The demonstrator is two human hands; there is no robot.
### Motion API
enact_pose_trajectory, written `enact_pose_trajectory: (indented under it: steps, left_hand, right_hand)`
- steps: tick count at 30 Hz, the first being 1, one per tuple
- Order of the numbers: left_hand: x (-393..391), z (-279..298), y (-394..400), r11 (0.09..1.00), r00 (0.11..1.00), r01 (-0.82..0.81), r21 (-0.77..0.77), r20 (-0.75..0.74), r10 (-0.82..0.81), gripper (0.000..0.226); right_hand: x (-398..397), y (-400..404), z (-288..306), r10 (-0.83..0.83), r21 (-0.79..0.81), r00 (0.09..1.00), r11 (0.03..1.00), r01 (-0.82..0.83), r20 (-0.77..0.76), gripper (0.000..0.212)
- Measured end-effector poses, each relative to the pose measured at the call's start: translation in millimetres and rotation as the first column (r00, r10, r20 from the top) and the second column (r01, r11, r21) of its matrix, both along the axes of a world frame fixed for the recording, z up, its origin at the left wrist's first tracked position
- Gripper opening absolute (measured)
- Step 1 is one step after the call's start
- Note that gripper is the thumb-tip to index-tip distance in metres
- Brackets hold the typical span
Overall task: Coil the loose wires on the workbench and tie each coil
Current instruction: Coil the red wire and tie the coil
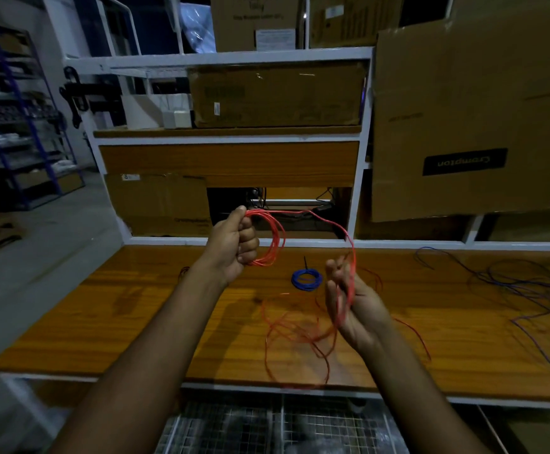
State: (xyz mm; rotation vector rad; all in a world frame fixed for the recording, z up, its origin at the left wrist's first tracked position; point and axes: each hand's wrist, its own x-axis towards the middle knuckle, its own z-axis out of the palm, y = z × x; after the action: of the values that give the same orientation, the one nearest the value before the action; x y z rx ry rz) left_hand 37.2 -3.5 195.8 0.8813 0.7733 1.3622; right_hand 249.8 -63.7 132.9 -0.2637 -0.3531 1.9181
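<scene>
Above the workbench point(155, 309) middle, red wire point(313, 329) loops are gripped by the left hand point(234, 247); light, springy slack is guided through the right hand's point(352, 299) loosely curled fingers.

Workbench point(155, 322) spans the near field. Left hand point(234, 247) is raised above its far middle, gripping a coil point(272, 240). From the coil a strand arcs right and down to the right hand point(349, 303), which is nearer. Loose wire point(296, 335) lies on the bench below and left of the right hand. Tied coil point(307, 279) rests on the bench between the hands. More wires point(522, 290) sprawl at the right end. Shelves with boxes point(276, 93) stand behind; a large box point(473, 119) far right.
</scene>
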Motion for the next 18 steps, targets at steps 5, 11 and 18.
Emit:
enact_pose_trajectory:
  steps: [5, 11, 18]
  left_hand:
    - [12, -4, 1, 0.997, 0.997, -0.069, 0.014, -0.013, 0.07, 0.045]
    - [9, -13, 7, 0.989, 0.989, -0.145, -0.001, -0.019, 0.145, 0.043]
    - [8, -12, 4, 0.998, 0.997, -0.066, 0.002, 0.035, 0.066, 0.044]
  right_hand:
    - [-20, -18, -6, 0.158, -0.021, 0.972, 0.987, -0.156, 0.173, 0.018]
    - [-16, -24, 22, 0.083, 0.403, 0.911, 0.878, -0.259, 0.405, 0.007]
    - [-5, -3, 13, -0.197, 0.048, 0.976, 0.98, 0.193, 0.089, 0.013]
